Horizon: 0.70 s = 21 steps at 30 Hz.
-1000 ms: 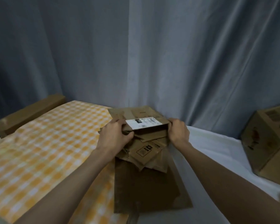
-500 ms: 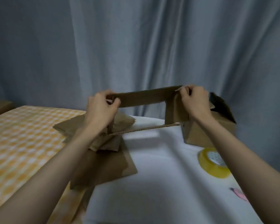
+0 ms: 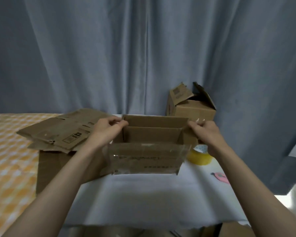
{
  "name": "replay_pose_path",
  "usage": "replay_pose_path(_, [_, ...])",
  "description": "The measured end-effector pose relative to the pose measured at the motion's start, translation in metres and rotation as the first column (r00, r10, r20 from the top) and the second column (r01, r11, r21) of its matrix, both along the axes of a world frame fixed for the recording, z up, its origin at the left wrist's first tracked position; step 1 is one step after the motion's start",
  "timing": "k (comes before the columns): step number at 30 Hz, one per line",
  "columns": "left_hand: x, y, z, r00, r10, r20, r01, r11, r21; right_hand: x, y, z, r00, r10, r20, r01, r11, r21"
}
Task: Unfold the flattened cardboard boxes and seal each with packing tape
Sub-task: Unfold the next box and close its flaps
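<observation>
A brown cardboard box (image 3: 146,157) stands opened into a rectangle on the white cloth, its near flap hanging toward me with old clear tape on it. My left hand (image 3: 108,130) pinches the box's far left corner. My right hand (image 3: 206,132) grips the far right corner. A stack of flattened boxes (image 3: 61,132) lies to the left. A yellow roll of packing tape (image 3: 199,155) sits just right of the box, partly hidden behind my right wrist.
An assembled box (image 3: 190,106) with raised flaps stands at the back right against the grey curtain (image 3: 143,57). A pink cutter (image 3: 220,177) lies on the white cloth (image 3: 152,202) at the right. An orange checked cloth (image 3: 9,161) covers the left side.
I lifted one flat box off the stack, carried it right and pulled it open; it now stands on the white cloth. The view swung right, showing the tape roll and cutter.
</observation>
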State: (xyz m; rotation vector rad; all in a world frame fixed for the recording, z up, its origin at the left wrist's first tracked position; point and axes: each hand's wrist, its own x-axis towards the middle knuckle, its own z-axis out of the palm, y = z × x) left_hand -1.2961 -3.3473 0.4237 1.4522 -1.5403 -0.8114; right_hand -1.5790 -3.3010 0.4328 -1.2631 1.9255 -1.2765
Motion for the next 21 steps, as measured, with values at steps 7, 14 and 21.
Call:
replay_pose_path(7, [0.018,-0.002,-0.007,0.98,-0.029,-0.198,0.031,1.0,0.005,0.006,0.008,-0.009,0.982,0.086,0.169,-0.077,0.995,-0.057])
replay_pose_path(14, [0.02,0.01,-0.016,0.981,-0.12,-0.154,0.099,0.986,-0.136,0.014,0.021,-0.018,0.991,0.06,0.119,-0.057,0.998,-0.027])
replay_pose_path(21, [0.013,0.003,-0.014,0.994,-0.103,-0.038,0.098,0.99,-0.103,0.021,0.015,-0.017,0.976,-0.009,0.218,0.017,0.999,-0.033])
